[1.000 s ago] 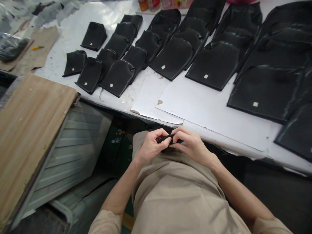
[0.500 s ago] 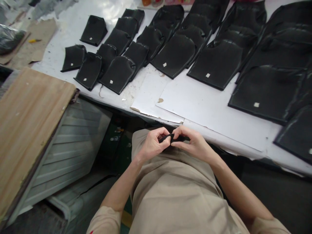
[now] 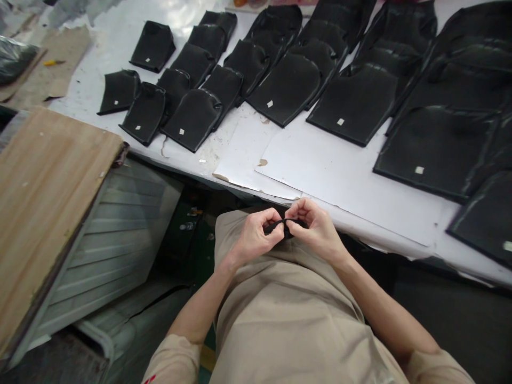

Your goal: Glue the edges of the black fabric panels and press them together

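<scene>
A small black piece (image 3: 274, 227), soft-looking and partly covered by fingers, is pinched between both hands above the lap; its exact kind cannot be told. My left hand (image 3: 256, 234) closes on its left side with thumb and forefinger. My right hand (image 3: 314, 229) pinches its other side, the thumb tips almost meeting. Both hands are just below the front edge of the white table (image 3: 336, 181). On that table lie rows of black leather-like panels (image 3: 352, 101), overlapping, several with a small white sticker.
At the left stands a pale cabinet or box with a wooden board (image 3: 52, 197) on top. A yellow-handled tool (image 3: 53, 63) lies on brown cardboard (image 3: 74, 45) at the far left. Small bits lie in the dark gap under the table edge.
My right hand has shifted its grip, its fingers raised and curled closer to the left hand's. The black piece stays between both hands. The view has moved slightly.
</scene>
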`<state>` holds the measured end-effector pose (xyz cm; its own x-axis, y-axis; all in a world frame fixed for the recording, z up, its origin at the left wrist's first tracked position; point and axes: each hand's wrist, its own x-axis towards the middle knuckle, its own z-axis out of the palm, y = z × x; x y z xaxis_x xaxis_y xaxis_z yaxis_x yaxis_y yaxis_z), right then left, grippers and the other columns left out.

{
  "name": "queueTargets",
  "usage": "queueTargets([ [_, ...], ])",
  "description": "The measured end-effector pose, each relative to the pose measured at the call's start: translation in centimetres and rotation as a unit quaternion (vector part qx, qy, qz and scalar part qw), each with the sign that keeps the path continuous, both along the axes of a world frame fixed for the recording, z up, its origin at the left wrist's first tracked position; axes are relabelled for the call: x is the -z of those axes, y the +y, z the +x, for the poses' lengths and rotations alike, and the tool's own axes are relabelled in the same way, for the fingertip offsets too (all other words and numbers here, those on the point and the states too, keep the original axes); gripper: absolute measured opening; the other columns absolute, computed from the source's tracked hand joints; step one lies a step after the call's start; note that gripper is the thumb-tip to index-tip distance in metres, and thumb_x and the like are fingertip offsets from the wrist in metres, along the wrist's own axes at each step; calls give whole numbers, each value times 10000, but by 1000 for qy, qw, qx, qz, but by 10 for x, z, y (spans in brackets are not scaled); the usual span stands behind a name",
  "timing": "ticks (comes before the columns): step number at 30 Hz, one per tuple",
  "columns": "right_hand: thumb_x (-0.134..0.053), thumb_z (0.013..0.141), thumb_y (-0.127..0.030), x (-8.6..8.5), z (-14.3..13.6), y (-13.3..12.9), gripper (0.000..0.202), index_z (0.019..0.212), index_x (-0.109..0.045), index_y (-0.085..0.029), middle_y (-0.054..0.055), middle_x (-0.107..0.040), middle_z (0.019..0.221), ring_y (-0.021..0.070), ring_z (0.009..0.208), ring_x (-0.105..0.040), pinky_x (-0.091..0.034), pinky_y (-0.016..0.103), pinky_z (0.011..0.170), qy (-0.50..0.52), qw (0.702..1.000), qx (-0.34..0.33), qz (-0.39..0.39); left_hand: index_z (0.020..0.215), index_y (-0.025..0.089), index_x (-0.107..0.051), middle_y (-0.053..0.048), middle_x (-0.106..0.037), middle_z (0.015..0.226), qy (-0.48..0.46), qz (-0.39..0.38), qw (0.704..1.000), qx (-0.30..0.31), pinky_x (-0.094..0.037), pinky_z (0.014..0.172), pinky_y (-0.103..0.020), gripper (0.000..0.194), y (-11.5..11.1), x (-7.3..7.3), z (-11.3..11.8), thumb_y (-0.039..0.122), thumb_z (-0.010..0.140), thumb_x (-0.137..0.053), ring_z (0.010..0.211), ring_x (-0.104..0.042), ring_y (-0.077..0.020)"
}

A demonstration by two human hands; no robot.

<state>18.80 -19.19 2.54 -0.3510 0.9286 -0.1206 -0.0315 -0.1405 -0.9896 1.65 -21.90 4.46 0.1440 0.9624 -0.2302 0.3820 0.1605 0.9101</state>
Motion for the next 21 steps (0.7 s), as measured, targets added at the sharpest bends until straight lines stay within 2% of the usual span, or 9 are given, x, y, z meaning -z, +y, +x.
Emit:
queueTargets([
  [3,-701,758,-189,2,-1,1,185,861,-549,-201,-9,-634,827,122,748,-609,-491,245,679,55,996,-4,-76,689,180,-516,45,-464,641,-13,3,1000,-5,-319,539,-212,152,0,1,2,229,818,-579,592,-404,-88],
  [6,-716,743,-180,2,0,3,203,855,-548,-196,-16,-624,817,107,722,-584,-462,232,659,79,991,-9,-103,685,182,-511,50,-436,630,-32,-6,999,-14,-299,520,-216,166,0,3,3,248,818,-586,570,-371,-84],
  [10,-695,741,-162,0,0,2,179,846,-553,-195,-21,-604,815,111,734,-573,-463,245,686,62,996,-4,-66,662,180,-510,48,-440,619,-23,-11,999,-32,-287,511,-216,178,1,3,5,246,804,-595,567,-373,-82],
  [17,-638,769,-135,0,-1,-2,125,838,-558,-202,-19,-582,806,122,734,-555,-468,255,692,6,1000,16,-5,659,181,-514,53,-421,596,-27,-9,999,-27,-290,504,-212,143,2,3,8,224,780,-575,549,-354,-79],
  [19,-616,843,-175,1,4,-2,91,925,-585,-199,-2,-607,856,133,775,-586,-491,267,728,14,1000,-7,-6,669,181,-522,49,-432,603,-41,-17,998,-32,-286,496,-211,149,2,4,5,247,793,-571,546,-364,-79],
  [21,-612,920,-258,1,13,-1,167,1077,-603,-202,34,-647,968,161,886,-633,-521,300,806,20,998,-55,7,685,178,-540,45,-450,610,-62,-27,997,-36,-284,489,-209,160,3,6,1,276,809,-570,542,-376,-78],
])
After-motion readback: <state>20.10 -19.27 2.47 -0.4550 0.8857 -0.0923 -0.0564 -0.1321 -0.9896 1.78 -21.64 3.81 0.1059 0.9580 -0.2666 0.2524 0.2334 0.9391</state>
